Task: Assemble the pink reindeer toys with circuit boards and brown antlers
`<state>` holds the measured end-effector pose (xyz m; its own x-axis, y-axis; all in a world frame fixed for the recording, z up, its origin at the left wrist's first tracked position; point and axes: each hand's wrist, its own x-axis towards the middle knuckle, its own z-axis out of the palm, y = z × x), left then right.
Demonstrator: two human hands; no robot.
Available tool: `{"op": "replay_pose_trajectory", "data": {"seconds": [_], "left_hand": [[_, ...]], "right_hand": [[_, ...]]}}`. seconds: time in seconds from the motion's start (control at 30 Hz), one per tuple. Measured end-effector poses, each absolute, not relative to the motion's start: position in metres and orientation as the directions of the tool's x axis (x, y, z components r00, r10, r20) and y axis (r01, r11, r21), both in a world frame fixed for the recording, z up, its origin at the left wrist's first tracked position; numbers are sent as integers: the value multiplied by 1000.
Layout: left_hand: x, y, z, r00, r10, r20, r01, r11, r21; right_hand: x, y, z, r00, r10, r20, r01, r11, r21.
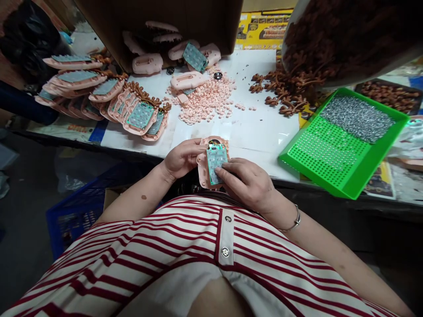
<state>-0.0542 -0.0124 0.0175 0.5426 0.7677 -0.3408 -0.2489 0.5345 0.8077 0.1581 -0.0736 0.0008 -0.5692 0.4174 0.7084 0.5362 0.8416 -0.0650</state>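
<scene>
dead centre, the pink shell [202, 171]: left hand [183, 158] clamps it from nine o'clock, right hand [251, 181] touches the circuit board [216, 159] from four, pinch unclear; seating it, apparently, and next calls for even pressure.

Looks out from the wearer's head, forward and steeply down. Places the striped shirt [178, 229] nearest, close at 6 o'clock and spread across the foot of the frame. Sets the left hand [183, 158] and right hand [253, 185] a little farther off, near centre, at 9 and 4 o'clock. Faces on across the white-covered worktop [254, 130] to the open carton [211, 22], farther still at 11 o'clock and cropped above. Covers a wide field, from the blue crate [66, 215] between 8 and 9 o'clock to the green tray [317, 152] at 3.
</scene>
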Motion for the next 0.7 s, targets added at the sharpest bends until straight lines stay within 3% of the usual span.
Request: {"op": "replay_pose_trajectory", "data": {"seconds": [0.2,0.43,0.53,0.7], "left_hand": [[-49,-17,15,466,798,-382,-159,501,851],[-44,-18,17,432,815,-386,-199,503,841],[-43,-18,16,446,813,-374,-189,494,848],[-42,-19,14,459,823,-335,-207,466,860]], "right_hand": [[152,-71,4,-607,423,672,533,844,-49],[150,-73,-4,-586,456,670,577,815,-50],[149,-73,-5,-494,556,668,661,739,-127],[143,-70,-5,-472,692,546,688,676,-262]]}}
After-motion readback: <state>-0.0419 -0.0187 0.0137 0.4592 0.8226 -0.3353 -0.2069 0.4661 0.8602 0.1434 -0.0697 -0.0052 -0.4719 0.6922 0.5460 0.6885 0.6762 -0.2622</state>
